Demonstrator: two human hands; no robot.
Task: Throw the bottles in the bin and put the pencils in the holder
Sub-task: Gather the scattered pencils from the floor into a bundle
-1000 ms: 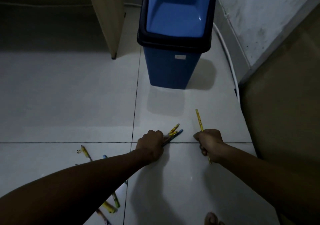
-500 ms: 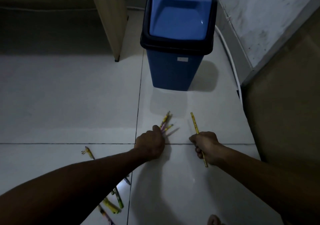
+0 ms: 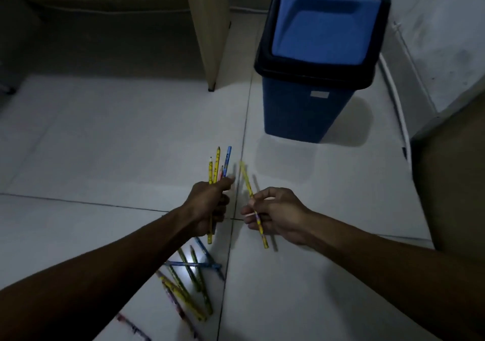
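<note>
Lowest on your left, a scatter of loose pencils (image 3: pixel 183 285) lies on the floor tiles (image 3: pixel 105 136), crossed over one another beneath your left forearm, with one more striped pencil (image 3: pixel 132 327) by the bottom edge. None of these has been gathered yet, so most of the pencil work is left.

Your left hand (image 3: pixel 207 204) is clenched around a bundle of pencils (image 3: pixel 217 164), yellow, pink and blue, their tips fanning upward above your fist. Just beside it, your right hand (image 3: pixel 278 214) holds a single yellow pencil (image 3: pixel 248 183) pinched between fingers and thumb; its grip is closed on that pencil alone, and the shaft slants down past your palm. The two hands are near each other but not touching, so I judge you are about to join the single pencil to the bundle.

No holder shows anywhere in view, so no pencil has visibly been put away. Farther right stands the blue bin (image 3: pixel 309 115) with its swing lid closed, near the wall. No bottles are in sight on the floor; whether they are already inside the bin cannot be told.
</note>
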